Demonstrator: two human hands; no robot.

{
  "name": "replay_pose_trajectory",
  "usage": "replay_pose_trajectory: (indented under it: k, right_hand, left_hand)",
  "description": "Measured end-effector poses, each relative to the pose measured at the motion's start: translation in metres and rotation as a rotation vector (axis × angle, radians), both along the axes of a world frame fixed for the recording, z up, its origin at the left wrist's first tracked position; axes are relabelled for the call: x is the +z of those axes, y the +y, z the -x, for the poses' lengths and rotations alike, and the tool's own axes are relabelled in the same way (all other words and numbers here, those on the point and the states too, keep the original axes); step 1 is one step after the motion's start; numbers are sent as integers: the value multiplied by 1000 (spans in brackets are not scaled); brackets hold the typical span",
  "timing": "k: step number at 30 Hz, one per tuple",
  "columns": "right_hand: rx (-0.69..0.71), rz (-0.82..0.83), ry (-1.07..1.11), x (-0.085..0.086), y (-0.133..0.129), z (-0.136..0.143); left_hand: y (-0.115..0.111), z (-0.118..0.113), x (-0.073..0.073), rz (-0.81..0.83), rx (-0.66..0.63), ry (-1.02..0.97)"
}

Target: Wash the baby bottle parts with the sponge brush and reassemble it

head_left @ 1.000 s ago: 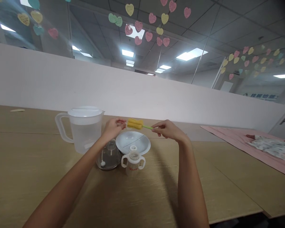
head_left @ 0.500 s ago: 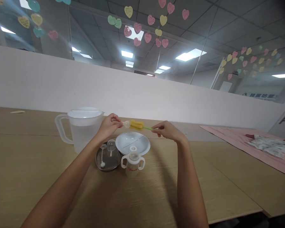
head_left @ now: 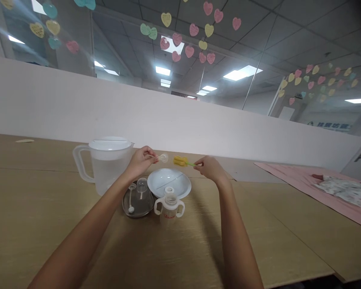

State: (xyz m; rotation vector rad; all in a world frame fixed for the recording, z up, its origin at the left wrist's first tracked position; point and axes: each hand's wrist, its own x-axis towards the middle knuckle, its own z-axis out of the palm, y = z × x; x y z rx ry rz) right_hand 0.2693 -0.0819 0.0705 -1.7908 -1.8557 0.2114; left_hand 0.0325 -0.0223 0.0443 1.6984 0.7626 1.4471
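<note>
My left hand pinches a clear silicone bottle nipple, its wide end facing right. In my right hand is the green handle of a small brush with a yellow sponge head. A narrow gap separates the sponge from the nipple, and both are above a white bowl. Before the bowl stands a clear baby bottle with two white handles and no cap on it; a white ring is just behind its mouth. Left of it, a metal tray bears a clear cap and a straw with a white weighted end.
A lidded clear pitcher with liquid stands at the left behind my forearm. Far right, a pink cloth lies with a patterned white garment on it, apparently around a doll or a child. A white wall borders the table's back.
The yellow sponge has come out of the nipple and moved right with my right hand. My left hand keeps its pinch on the nipple. The view has shifted slightly.
</note>
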Motion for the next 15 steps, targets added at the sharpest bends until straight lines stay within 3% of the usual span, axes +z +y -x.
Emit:
replay_pose_trajectory:
  k: [3,5,11,15]
  right_hand:
    - [210,9,78,2,-5,5]
    - [278,21,123,4,-8,7]
    - [229,33,116,2,-6,3]
    - [61,-44,39,2,-4,1]
  left_hand:
    - [-1,-1,0,2,-5,5]
    - [-2,1,1,-12,10,12]
    - [0,8,1,-30,54,42]
    - [3,9,0,-47,45,63]
